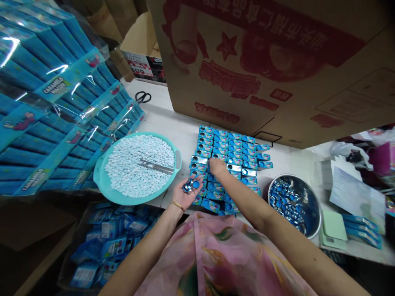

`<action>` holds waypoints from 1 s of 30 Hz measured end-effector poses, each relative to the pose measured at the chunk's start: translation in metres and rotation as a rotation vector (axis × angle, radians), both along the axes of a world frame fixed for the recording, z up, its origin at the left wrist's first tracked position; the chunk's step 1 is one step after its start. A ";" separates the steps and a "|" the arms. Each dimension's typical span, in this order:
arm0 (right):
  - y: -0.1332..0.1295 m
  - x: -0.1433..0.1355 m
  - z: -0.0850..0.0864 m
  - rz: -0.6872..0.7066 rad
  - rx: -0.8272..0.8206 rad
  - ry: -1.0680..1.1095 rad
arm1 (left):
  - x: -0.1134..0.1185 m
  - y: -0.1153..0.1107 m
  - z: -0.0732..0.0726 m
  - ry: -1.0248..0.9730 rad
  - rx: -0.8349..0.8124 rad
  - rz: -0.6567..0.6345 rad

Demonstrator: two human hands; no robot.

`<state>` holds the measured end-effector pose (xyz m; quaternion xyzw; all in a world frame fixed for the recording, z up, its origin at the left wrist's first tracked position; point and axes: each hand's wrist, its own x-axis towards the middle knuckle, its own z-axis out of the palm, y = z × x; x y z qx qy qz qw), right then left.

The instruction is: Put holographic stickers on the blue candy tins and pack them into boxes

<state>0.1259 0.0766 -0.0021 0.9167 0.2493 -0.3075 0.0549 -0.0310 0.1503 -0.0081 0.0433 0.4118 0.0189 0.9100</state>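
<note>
Blue tins (230, 158) sit in rows on the white surface (173, 127); right hand (217, 166) rests fingers-down on one, grip hidden. Left hand (187, 192), palm up and cupped, holds several small blue caps (190, 186) beside a teal tray (101, 181) of pale candies (135, 164).

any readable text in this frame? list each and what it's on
"CARAMELO MACIZO": on the blue wrapped packs stacked at left, repeated on several.
Red Chinese characters on the big cardboard box: upside down, not readable.
Print on the small carton behind: too blurred.
Labels on the blue tins by the right hand: too small.
</note>
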 end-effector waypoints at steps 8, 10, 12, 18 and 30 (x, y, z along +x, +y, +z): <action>0.003 0.006 0.013 0.018 0.081 -0.015 | -0.002 0.008 0.004 -0.044 -0.009 0.035; -0.005 -0.007 0.021 0.028 0.130 -0.042 | -0.002 0.010 0.005 -0.042 -0.005 0.030; -0.014 -0.027 0.025 0.055 0.282 -0.060 | -0.001 0.010 0.005 -0.034 0.009 0.023; -0.032 -0.072 0.010 0.054 0.723 0.084 | 0.011 -0.003 -0.002 0.006 0.030 -0.013; -0.083 0.049 0.005 -0.194 0.037 -0.114 | 0.026 -0.011 0.006 -0.016 -0.014 -0.101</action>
